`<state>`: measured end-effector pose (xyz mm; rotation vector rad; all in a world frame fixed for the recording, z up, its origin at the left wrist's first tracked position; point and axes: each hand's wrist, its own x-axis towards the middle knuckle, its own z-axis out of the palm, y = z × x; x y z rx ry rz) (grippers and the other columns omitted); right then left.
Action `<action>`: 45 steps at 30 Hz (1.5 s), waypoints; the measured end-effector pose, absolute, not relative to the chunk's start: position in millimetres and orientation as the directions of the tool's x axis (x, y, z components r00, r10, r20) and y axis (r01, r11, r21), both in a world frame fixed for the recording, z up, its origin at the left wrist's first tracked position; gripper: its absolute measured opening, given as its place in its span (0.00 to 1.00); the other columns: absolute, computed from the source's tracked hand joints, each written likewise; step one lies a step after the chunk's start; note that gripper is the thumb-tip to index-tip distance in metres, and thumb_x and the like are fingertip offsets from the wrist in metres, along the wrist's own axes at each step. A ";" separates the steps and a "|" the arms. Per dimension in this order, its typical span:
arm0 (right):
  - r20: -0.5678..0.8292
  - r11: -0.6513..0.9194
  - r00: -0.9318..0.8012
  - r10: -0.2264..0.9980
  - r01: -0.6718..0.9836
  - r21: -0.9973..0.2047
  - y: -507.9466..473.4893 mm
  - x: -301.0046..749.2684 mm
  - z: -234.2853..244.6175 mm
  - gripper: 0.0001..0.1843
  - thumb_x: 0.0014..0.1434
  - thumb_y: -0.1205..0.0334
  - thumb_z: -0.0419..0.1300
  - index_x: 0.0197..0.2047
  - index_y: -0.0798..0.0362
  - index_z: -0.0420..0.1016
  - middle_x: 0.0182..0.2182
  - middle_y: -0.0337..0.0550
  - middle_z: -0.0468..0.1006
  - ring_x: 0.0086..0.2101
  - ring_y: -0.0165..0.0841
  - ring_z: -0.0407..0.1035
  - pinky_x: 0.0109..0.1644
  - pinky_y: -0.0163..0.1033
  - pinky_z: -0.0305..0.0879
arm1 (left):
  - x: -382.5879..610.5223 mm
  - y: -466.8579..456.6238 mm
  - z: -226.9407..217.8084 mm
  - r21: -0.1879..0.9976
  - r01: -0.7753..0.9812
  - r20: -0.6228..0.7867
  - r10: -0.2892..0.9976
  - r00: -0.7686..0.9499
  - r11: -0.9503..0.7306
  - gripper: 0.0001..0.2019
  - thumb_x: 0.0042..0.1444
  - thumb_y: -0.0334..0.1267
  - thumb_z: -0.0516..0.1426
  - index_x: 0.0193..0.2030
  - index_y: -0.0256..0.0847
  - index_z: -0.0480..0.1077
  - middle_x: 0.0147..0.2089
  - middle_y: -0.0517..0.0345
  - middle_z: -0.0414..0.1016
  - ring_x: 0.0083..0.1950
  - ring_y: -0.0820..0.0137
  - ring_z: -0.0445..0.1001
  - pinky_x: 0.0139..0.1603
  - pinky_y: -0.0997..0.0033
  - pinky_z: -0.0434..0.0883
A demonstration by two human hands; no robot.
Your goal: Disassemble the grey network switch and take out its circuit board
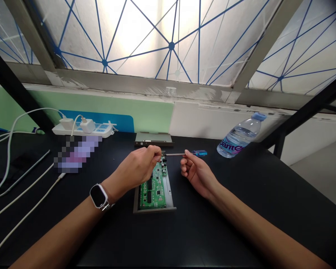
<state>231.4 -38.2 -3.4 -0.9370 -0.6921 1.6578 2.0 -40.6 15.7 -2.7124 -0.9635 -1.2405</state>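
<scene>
My left hand (141, 164), with a watch (99, 196) on its wrist, is over the far end of a green circuit board (158, 188). Its fingers are pinched together, and what they hold, if anything, is hidden. The board lies in a shallow metal tray (168, 192). Just right of it, my right hand (198, 172) has thumb and finger closed around a screwdriver (201, 152) near where shaft and blue handle meet. The screwdriver is roughly level, its shaft pointing left toward my left fingertips. Its tip ends beside my left hand.
A metal cover (153, 137) lies behind the tray by the wall. To the right, a water bottle (238, 138) stands on the black table (201, 231). A power strip (100, 129) with plugs and white cables (30, 183) occupies the left, beside a blurred-out object (78, 153).
</scene>
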 end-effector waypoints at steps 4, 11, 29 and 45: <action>-0.273 -0.277 -0.090 0.958 -0.545 -0.792 -38.6 231.1 -2.3 0.21 0.46 0.53 0.79 0.32 0.53 0.74 0.24 0.34 0.77 0.20 0.23 0.67 0.20 0.28 0.63 | 1.4 -40.6 17.5 0.227 0.528 0.749 0.493 0.443 -0.818 0.03 0.72 0.31 0.47 0.46 0.40 0.60 0.34 0.58 0.73 0.31 0.70 0.74 0.32 0.71 0.71; -0.208 -0.191 -0.020 0.978 -0.490 -0.851 -36.9 235.7 0.5 0.25 0.44 0.51 0.80 0.31 0.53 0.70 0.24 0.34 0.77 0.20 0.25 0.65 0.20 0.29 0.62 | -44.0 -16.8 29.0 0.300 0.787 0.428 0.814 0.394 -0.539 0.08 0.68 0.39 0.50 0.43 0.42 0.69 0.44 0.50 0.76 0.43 0.61 0.76 0.43 0.62 0.72; -0.120 -0.141 -0.082 0.989 -0.350 -0.926 -43.4 228.6 -0.1 0.27 0.48 0.42 0.76 0.30 0.52 0.68 0.20 0.34 0.72 0.18 0.26 0.62 0.20 0.31 0.60 | -126.3 11.0 13.5 0.304 0.944 -0.113 0.979 0.172 -0.131 0.11 0.46 0.47 0.58 0.30 0.47 0.78 0.38 0.54 0.84 0.46 0.54 0.81 0.41 0.66 0.73; -0.092 -0.110 -0.069 0.993 -0.354 -0.929 -42.4 228.3 -0.9 0.24 0.54 0.47 0.73 0.28 0.51 0.64 0.20 0.33 0.69 0.19 0.25 0.60 0.21 0.32 0.57 | -64.8 -13.3 31.7 0.237 0.955 0.025 0.984 0.177 -0.178 0.26 0.66 0.52 0.46 0.61 0.39 0.67 0.38 0.46 0.80 0.37 0.52 0.79 0.36 0.60 0.68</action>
